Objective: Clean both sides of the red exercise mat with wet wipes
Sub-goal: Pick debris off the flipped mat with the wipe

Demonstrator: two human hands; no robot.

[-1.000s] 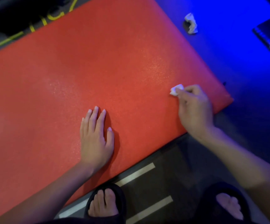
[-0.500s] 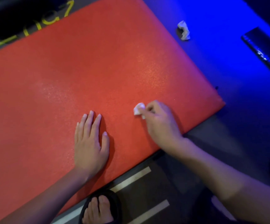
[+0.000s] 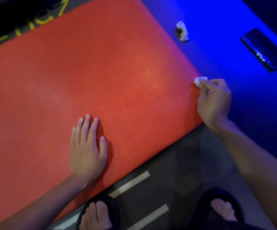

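Right hand (image 3: 214, 103), fingers pinching wet wipe (image 3: 200, 81), now swept from mid-mat to red exercise mat (image 3: 101, 72) right edge; left hand (image 3: 88, 146) flat, empty, bracing; stroke complete.

A dark grey floor (image 3: 175, 166) marked with pale stripes (image 3: 131, 183) is shown at bottom. At right, a surface bathed in saturated blue light (image 3: 220, 30) is seen. Yellow painted lettering (image 3: 39, 20) is visible at upper left.

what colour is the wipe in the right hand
White, seen in the head view: the wipe in the right hand.
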